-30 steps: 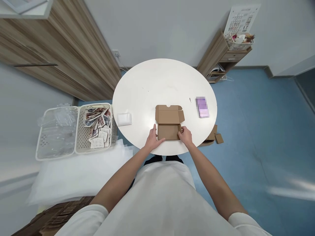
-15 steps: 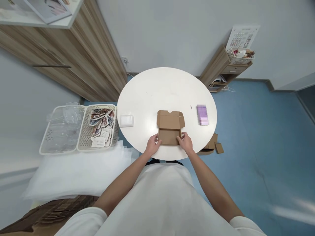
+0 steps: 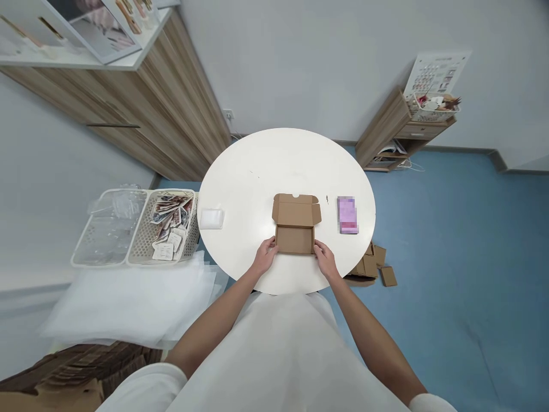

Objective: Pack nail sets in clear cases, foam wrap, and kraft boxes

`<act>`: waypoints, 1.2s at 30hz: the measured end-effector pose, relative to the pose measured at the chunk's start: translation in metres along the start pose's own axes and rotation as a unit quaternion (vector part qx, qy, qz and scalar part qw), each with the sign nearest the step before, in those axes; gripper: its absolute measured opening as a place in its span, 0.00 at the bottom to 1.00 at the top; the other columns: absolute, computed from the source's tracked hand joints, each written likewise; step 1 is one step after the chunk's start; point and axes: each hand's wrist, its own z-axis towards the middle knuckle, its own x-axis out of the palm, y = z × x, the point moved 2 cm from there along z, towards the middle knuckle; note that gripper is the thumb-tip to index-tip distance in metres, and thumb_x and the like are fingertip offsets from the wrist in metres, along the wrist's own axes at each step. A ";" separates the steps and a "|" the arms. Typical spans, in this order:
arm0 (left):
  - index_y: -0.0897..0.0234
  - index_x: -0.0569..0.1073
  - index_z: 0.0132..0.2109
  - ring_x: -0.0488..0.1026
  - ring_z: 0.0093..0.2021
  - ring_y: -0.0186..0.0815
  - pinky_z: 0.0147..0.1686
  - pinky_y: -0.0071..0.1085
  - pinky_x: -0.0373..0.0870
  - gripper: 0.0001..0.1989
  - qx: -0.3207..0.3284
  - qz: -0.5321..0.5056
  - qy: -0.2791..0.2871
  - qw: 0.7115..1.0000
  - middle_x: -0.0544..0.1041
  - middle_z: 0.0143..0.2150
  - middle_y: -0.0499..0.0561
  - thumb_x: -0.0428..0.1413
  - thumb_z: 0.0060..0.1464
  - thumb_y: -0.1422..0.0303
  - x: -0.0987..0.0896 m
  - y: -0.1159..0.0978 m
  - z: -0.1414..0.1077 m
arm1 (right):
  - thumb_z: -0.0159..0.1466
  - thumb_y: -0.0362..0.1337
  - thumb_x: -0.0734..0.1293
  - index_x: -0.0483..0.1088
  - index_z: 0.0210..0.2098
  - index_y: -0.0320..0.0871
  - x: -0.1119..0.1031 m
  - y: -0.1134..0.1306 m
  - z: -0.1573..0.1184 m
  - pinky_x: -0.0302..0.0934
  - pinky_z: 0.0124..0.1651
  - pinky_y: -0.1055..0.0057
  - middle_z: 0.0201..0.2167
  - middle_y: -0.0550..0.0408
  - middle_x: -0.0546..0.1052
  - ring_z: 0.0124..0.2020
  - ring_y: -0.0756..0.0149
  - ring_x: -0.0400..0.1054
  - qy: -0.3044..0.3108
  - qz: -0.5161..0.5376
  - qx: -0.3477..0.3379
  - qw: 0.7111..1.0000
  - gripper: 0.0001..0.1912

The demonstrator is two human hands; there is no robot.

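Observation:
An open brown cardboard box (image 3: 295, 239) lies on the white oval table (image 3: 287, 160), its lid raised toward the far side and nothing visible inside. My left hand (image 3: 265, 255) grips the box's left wall near the front corner. On the opposite side, my right hand (image 3: 325, 258) holds the right wall, thumb and fingers close to the edge. To the right on the table is a purple-pink packet (image 3: 347, 215), blurred by pixels. A small white pack (image 3: 211, 218) rests at the table's left edge.
Left of the table stand two white baskets, one with clear plastic bags (image 3: 115, 229), the other with printed cards (image 3: 171, 223). White sheets (image 3: 137, 297) and flat cardboard (image 3: 86, 366) lie nearer me. Small brown boxes (image 3: 366, 266) sit on the floor at right. Wooden cabinets (image 3: 171, 103) stand behind.
My right thumb has moved from inside the box to its right edge. The view has shifted slightly; the box stays in about the same place on the table.

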 end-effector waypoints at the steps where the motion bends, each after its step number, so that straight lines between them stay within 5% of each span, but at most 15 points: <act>1: 0.61 0.62 0.54 0.65 0.49 0.36 0.48 0.33 0.62 0.21 0.000 -0.007 0.002 1.000 0.65 0.53 0.53 0.46 0.51 0.67 0.003 -0.002 0.003 | 0.58 0.46 0.54 0.62 0.50 0.43 -0.003 -0.001 0.003 0.61 0.45 0.62 0.51 0.50 0.66 0.45 0.61 0.64 -0.002 0.002 -0.001 1.000 0.24; 11: 0.63 0.59 0.56 0.63 0.52 0.37 0.49 0.34 0.62 0.23 -0.017 0.016 -0.026 0.999 0.63 0.55 0.54 0.45 0.52 0.68 0.014 -0.012 0.001 | 0.58 0.46 0.55 0.60 0.52 0.40 -0.015 0.000 0.007 0.60 0.43 0.64 0.48 0.46 0.66 0.37 0.64 0.64 -0.006 -0.013 -0.022 1.000 0.26; 18: 0.62 0.59 0.56 0.63 0.52 0.38 0.46 0.35 0.65 0.23 -0.013 0.006 -0.074 0.997 0.62 0.55 0.57 0.48 0.53 0.63 -0.012 0.003 -0.016 | 0.58 0.43 0.57 0.59 0.50 0.41 -0.002 0.033 -0.010 0.59 0.37 0.65 0.38 0.49 0.66 0.30 0.67 0.59 -0.101 -0.054 -0.168 0.979 0.22; 22: 0.63 0.61 0.53 0.60 0.54 0.40 0.48 0.38 0.63 0.22 0.031 0.090 -0.182 0.979 0.62 0.53 0.57 0.48 0.52 0.61 -0.068 0.016 -0.021 | 0.57 0.41 0.59 0.65 0.44 0.43 0.058 0.072 -0.005 0.60 0.34 0.66 0.33 0.52 0.67 0.30 0.67 0.60 0.066 -0.042 -0.200 0.977 0.16; 26: 0.65 0.62 0.52 0.57 0.56 0.42 0.52 0.41 0.58 0.21 0.033 0.150 -0.278 0.948 0.61 0.53 0.60 0.48 0.52 0.61 -0.141 0.033 -0.012 | 0.54 0.42 0.62 0.64 0.46 0.46 0.136 0.101 0.006 0.61 0.40 0.65 0.43 0.51 0.69 0.38 0.65 0.63 0.201 -0.019 -0.085 0.976 0.20; 31: 0.66 0.57 0.56 0.51 0.60 0.43 0.59 0.42 0.47 0.25 -0.026 0.110 -0.270 0.956 0.57 0.58 0.59 0.48 0.52 0.64 -0.201 0.054 0.020 | 0.55 0.43 0.61 0.57 0.53 0.49 0.219 0.125 0.021 0.54 0.53 0.63 0.56 0.55 0.60 0.54 0.62 0.57 0.213 0.100 0.016 0.972 0.26; 36: 0.65 0.51 0.60 0.47 0.62 0.39 0.60 0.38 0.43 0.27 -0.056 0.019 -0.212 0.976 0.50 0.62 0.56 0.45 0.52 0.70 -0.210 0.065 0.040 | 0.56 0.40 0.59 0.53 0.56 0.51 0.272 0.137 0.033 0.51 0.56 0.64 0.59 0.59 0.55 0.58 0.63 0.51 0.194 0.120 0.025 0.973 0.27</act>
